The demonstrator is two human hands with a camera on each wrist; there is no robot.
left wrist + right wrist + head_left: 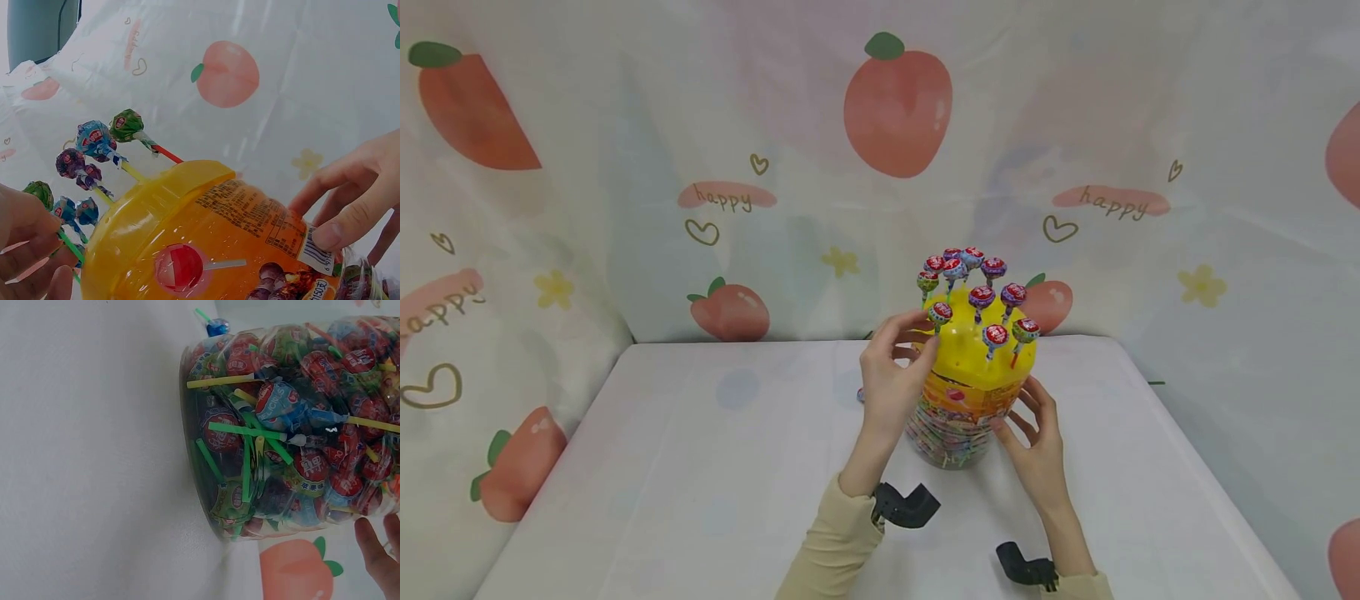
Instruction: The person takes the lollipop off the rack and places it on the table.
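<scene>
Pinching a green-wrapped lollipop in the left hand, gripping the thin stick between thumb and fingertips just below the candy ball, probably for fine control. Pointing that stick down to the near-left edge of the yellow domed lid, with its seating in a hole impossible to tell. Gripping the clear plastic candy jar from the right with the right hand, curving fingers around the side and pressing the thumb beside the barcode on the orange label, seemingly to brace against tipping. Standing the jar base-down on the white-covered table, between both hands, likely for firm footing. Bearing standing lollipops around the lid, heads up, presumably held by their sticks. Showing packed lollipops through the clear wall, likely adding steadying weight. Having a blue-wrapped lollipop lying loose near the jar's base, outside either grip.
</scene>
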